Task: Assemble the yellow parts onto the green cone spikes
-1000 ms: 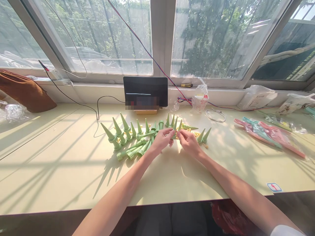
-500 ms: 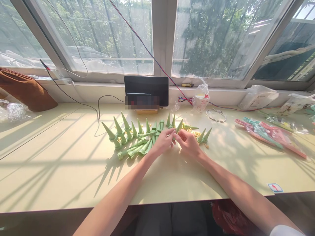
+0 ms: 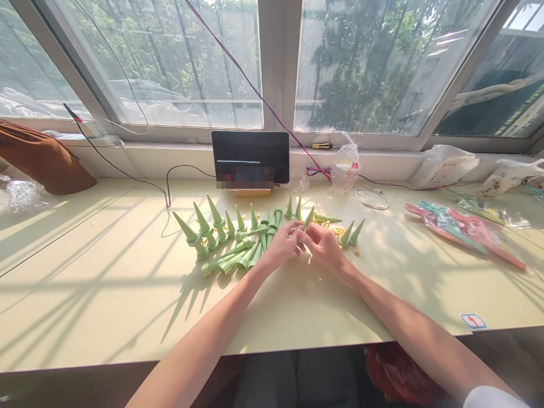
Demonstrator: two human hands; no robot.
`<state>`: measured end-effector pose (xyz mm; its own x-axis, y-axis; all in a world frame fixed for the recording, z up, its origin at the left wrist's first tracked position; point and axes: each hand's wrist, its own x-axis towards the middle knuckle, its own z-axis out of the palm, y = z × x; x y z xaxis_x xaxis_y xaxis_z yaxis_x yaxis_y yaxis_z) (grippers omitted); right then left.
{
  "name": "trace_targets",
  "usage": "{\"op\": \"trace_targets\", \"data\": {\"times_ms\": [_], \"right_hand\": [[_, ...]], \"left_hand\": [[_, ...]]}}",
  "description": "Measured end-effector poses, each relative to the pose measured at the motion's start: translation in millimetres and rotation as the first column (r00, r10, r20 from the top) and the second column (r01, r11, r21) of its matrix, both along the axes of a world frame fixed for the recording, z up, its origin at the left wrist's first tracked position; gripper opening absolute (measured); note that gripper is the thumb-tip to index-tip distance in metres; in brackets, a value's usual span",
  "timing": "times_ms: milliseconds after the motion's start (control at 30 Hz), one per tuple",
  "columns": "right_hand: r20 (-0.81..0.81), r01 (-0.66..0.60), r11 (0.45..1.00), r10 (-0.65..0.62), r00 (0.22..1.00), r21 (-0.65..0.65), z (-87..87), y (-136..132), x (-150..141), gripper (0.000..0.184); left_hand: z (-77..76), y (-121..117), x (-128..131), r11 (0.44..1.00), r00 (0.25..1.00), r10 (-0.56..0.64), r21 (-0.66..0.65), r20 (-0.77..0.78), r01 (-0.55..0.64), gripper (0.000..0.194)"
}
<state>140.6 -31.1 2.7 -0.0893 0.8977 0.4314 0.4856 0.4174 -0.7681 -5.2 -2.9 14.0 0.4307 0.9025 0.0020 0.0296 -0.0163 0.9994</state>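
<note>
My left hand [image 3: 285, 242] and my right hand [image 3: 325, 245] meet over the table, fingers pinched together around a green plastic spike [image 3: 309, 217]. The spike's pointed tip rises between them; its lower part is hidden by my fingers. Left of my hands lies a pile of loose green spikes [image 3: 232, 262], with several ringed spikes [image 3: 205, 226] standing upright beyond it. Two standing spikes [image 3: 294, 207] are just behind my hands, and two more [image 3: 351, 233] stand to the right. Small yellow pieces [image 3: 340, 231] lie scattered near my right hand, partly covered by it.
A black tablet [image 3: 250, 158] leans on a small stand at the back. Nearby are a bagged cup [image 3: 346, 170] and a coiled white cable [image 3: 372, 198]. Pink and green hangers in plastic [image 3: 463, 229] lie on the right, a brown bag [image 3: 46, 161] at far left.
The view has shifted very slightly. Both hands stay together at the same spot around the green spike, with only small finger movements.
</note>
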Motion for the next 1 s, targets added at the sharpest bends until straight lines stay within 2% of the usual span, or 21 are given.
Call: {"op": "trace_targets", "data": {"times_ms": [133,267,367,467,567,700,900,1000], "right_hand": [[0.004,0.009,1.0,-0.009,1.0,0.006,1.7,0.5,1.9,0.042],[0.027,0.024,1.0,-0.024,0.999,0.011,-0.2,4.4,3.9,0.042],[0.035,0.037,0.999,-0.037,0.999,0.009,-0.9,8.1,6.3,0.039],[0.01,0.129,0.991,-0.129,0.992,0.027,0.6,11.0,9.8,0.033],[0.018,0.194,0.98,-0.195,0.981,0.052,2.3,12.8,13.0,0.029],[0.064,0.208,0.975,-0.213,0.975,0.083,0.0,15.4,15.6,0.025],[0.132,0.14,0.984,-0.154,0.979,0.108,-6.5,18.8,17.3,0.02],[0.15,0.085,0.991,-0.1,0.984,0.107,-6.7,17.8,15.7,0.018]], "left_hand": [[5.2,1.2,-4.4,0.991,0.989,0.079,0.114,-0.128,-0.065,0.026],[10.4,5.7,-10.9,0.943,0.947,0.219,0.302,-0.236,-0.142,0.026],[11.6,6.9,-13.5,0.916,0.904,0.31,0.346,-0.294,-0.202,0.02],[10.3,4.3,-14.4,0.9,0.88,0.356,0.368,-0.313,-0.234,0.02],[7.1,1.0,-14.9,0.89,0.87,0.359,0.405,-0.338,-0.211,0.024],[1.6,1.0,-16.0,0.856,0.808,0.389,0.498,-0.443,-0.139,0.014],[-0.9,4.2,-16.5,0.825,0.71,0.424,0.563,-0.562,-0.047,0.01],[4.2,3.8,-15.3,0.8,0.674,0.474,0.598,-0.567,-0.059,0.007]]}}
